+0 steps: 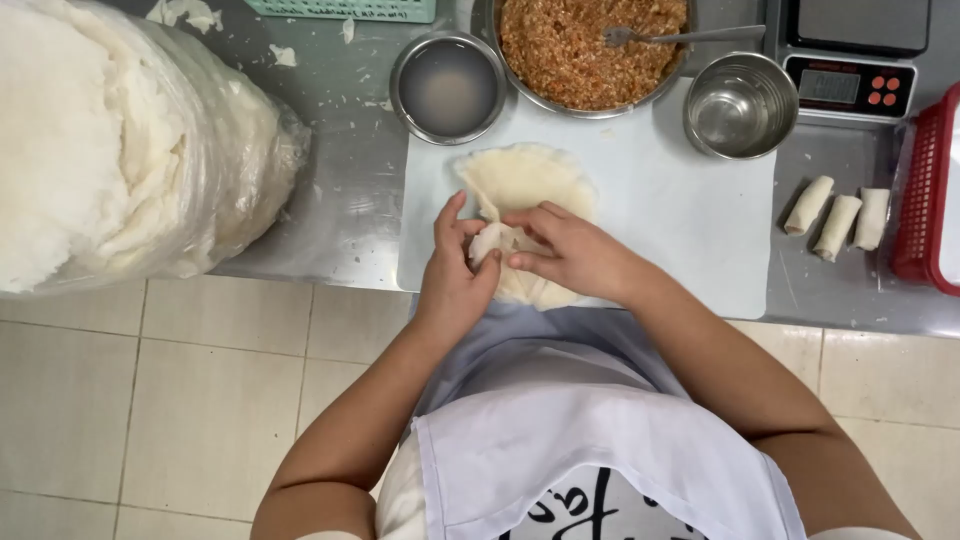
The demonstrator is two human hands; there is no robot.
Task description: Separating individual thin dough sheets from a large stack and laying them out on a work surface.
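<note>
A thin round pale wrapper [520, 178] lies on a white cutting mat [680, 210]. Its near edge is folded up into a small roll [494, 243]. My left hand [455, 270] grips the roll's left end with thumb and fingers curled around it. My right hand [570, 250] presses on the roll's right side, fingers pointing left. The filling inside the fold is hidden.
A big steel bowl of reddish minced filling [590, 45] with a fork [680, 36] stands behind the mat, flanked by a bowl of cloudy liquid [448, 88] and an empty steel bowl [740, 105]. Three finished rolls [838, 218], a red basket [925, 200], a scale [855, 50], a bagged wrapper stack [110, 140].
</note>
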